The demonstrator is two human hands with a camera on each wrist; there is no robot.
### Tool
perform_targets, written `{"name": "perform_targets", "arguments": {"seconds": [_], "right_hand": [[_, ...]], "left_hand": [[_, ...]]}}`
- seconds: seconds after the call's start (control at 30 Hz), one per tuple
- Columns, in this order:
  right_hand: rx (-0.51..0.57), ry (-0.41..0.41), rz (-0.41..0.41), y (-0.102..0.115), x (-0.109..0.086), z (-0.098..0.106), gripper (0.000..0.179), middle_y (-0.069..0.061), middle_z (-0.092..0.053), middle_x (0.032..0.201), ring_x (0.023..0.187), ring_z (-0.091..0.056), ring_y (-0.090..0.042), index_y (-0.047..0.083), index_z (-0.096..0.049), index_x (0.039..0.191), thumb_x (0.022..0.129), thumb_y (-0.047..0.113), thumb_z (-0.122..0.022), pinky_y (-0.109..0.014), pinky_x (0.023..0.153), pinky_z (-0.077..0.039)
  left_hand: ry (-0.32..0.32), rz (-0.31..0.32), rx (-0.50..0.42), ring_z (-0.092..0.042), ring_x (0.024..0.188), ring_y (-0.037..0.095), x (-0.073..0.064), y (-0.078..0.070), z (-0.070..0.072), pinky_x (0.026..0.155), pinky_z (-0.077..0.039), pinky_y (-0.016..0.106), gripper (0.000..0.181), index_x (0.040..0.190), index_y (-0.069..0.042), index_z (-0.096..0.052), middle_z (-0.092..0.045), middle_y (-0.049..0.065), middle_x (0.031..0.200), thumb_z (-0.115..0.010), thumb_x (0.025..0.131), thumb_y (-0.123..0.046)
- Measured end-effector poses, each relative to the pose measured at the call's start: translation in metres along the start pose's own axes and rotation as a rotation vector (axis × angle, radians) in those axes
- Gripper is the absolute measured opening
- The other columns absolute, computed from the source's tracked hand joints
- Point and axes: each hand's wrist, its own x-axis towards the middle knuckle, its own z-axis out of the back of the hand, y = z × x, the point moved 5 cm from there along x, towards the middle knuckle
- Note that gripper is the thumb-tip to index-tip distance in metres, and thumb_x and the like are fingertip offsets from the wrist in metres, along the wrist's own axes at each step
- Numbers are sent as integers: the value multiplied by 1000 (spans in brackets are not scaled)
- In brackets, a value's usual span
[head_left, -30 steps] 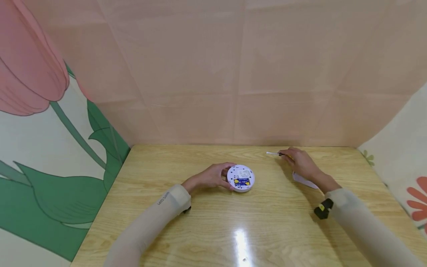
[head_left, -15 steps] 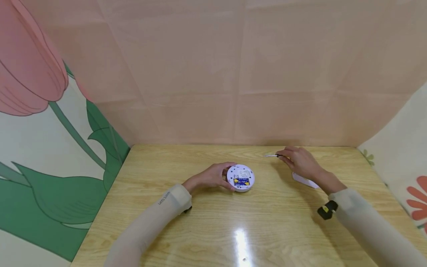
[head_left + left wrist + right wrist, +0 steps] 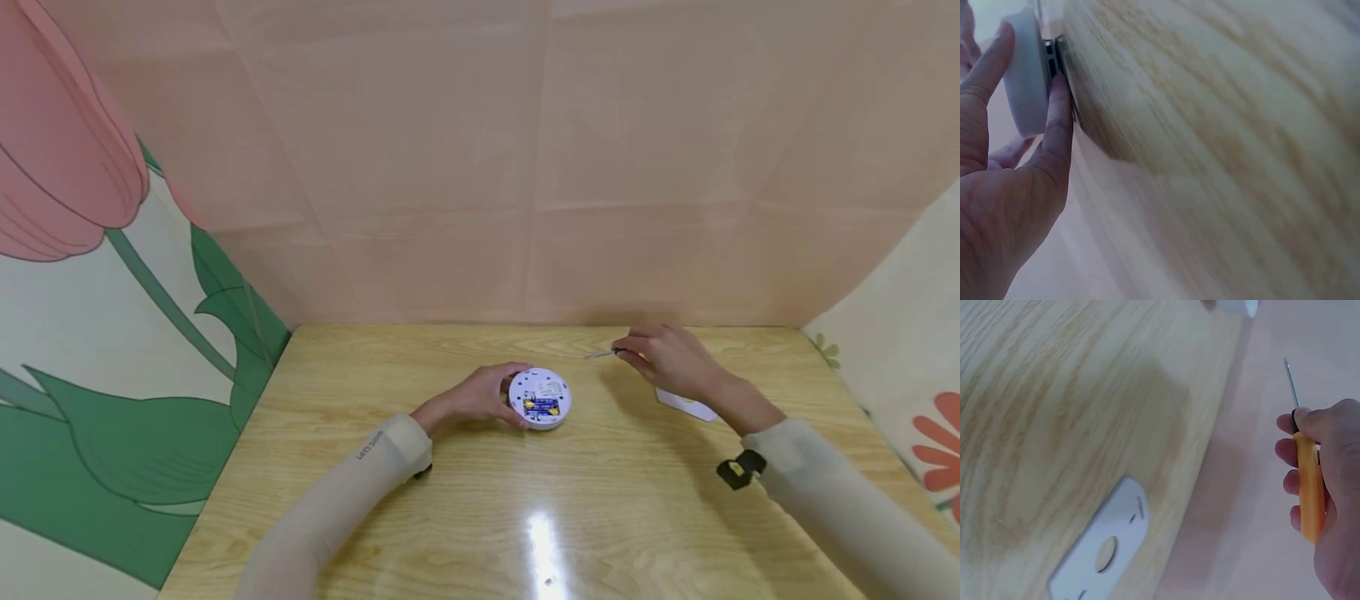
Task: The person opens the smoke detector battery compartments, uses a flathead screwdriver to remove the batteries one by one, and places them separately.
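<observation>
My left hand point(image 3: 480, 395) grips a round white battery device point(image 3: 551, 388) by its left edge, thumb at the front and fingers behind. Two blue-and-yellow batteries point(image 3: 542, 408) lie side by side in its open compartment, facing up. In the left wrist view the device point(image 3: 1024, 81) shows edge-on, with a dark part beneath it close to the table. My right hand point(image 3: 675, 360) holds a screwdriver point(image 3: 1310, 484) above the table, fingers wrapped round its yellow handle. The thin metal shaft points left toward the device, apart from it.
A white plate with an oval hole point(image 3: 1124, 528) lies on the table below my right hand, partly hidden by it in the head view. The wooden table point(image 3: 450, 517) meets a pink cloth backdrop point(image 3: 420, 167) behind. Flower-patterned cloths hang at both sides.
My right hand has moved slightly left with the screwdriver, whose shaft has tilted from level to slightly downward. The left hand and the device have stayed almost in place.
</observation>
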Motion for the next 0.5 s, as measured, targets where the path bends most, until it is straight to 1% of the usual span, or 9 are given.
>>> {"name": "perform_targets", "arguments": {"seconds": [0.27,0.33,0.5], "right_hand": [[-54,-6,84,16,10,9,14,1,-66,80,65,-60,-13,7,-81,99,85,9,-84,-42,60,-52],[-62,-1,92,20,11,10,15,1,-65,81,66,-60,-13,7,-81,99,84,10,-85,-43,62,-52],[-83,31,90,28,13,12,14,2,-67,84,70,-63,-14,9,-82,101,87,13,-83,-43,66,-54]], "left_hand": [[-18,4,-5,-64,120,14,2,1,1,106,-49,27,102,160,-12,-44,-63,5,144,-99,75,-19],[-25,9,-3,-64,121,14,2,2,1,107,-49,27,102,160,-13,-44,-63,5,145,-99,75,-20],[-44,21,-22,-63,125,15,3,2,1,108,-48,28,102,160,-13,-45,-63,5,146,-99,74,-19]]}}
